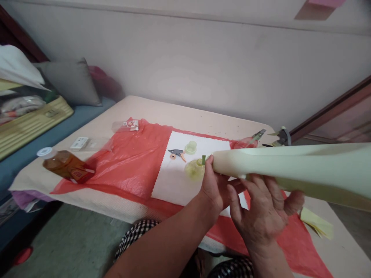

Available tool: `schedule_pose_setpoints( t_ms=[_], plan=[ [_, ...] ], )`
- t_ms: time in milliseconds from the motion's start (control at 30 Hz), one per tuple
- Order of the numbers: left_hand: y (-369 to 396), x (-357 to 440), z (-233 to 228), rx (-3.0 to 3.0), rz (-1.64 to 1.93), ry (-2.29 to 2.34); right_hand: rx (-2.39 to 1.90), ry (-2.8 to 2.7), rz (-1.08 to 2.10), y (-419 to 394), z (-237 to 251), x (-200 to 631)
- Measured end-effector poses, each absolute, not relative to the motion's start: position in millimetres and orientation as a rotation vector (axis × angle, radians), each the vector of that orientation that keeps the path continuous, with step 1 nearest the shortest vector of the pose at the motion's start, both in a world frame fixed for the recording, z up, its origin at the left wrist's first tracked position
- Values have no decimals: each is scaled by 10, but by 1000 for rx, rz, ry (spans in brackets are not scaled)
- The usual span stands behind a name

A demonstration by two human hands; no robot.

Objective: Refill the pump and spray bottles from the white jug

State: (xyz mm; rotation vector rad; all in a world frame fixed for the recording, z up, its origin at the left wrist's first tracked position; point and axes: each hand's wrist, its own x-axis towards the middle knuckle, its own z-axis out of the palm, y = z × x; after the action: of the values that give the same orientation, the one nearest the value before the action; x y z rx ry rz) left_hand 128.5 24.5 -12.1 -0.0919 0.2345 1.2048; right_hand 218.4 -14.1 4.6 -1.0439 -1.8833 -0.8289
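A long roll of pale green sheet [290,164], perhaps paper, stretches from the middle of the view out past the right edge. My left hand [214,187] is closed round its near end, thumb on top, beside a small dark green strip [203,159]. Under the roll, my right hand [261,212] has its fingers spread, the tips against the lower side. Just behind my left hand, a rounded clear yellow-green piece [194,170] lies on a white scalloped-edge sheet [171,185]. A pale green cup-like piece [190,147] and a dark glue-gun-like tool [177,152] with orange parts lie there too.
Red plastic sheeting [127,162] covers part of the low table [150,106]. A bottle of amber liquid [68,164] leans at the left. Clear packages [126,125] lie behind it. Scissors [257,135] are beyond the roll; folded yellow-green paper [317,223] lies at right.
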Motion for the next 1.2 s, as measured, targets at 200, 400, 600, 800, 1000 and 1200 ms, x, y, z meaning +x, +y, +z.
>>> schedule_pose_setpoints(
  t_ms=[200, 400, 600, 800, 1000, 1200],
  plan=[
    [231, 1297, -72, -129, 1219, 241, -1013, -1848, -862, -132, 30, 2224],
    [201, 1279, 21, -161, 1206, 305, -1032, -1851, -859, -143, 48, 2271],
    [216, 1280, 14, -65, 1260, 367, -1019, -1782, -847, -117, 38, 2340],
    [233, 1220, 141, 37, 1363, 551, -1119, -1681, -653, -76, -12, 2414],
    [259, 1089, 236, 301, 1613, 659, -1044, -1487, -406, -28, -185, 2371],
    [283, 873, 335, 680, 1809, 840, -1261, -1518, -513, 4, -177, 2333]
  ],
)
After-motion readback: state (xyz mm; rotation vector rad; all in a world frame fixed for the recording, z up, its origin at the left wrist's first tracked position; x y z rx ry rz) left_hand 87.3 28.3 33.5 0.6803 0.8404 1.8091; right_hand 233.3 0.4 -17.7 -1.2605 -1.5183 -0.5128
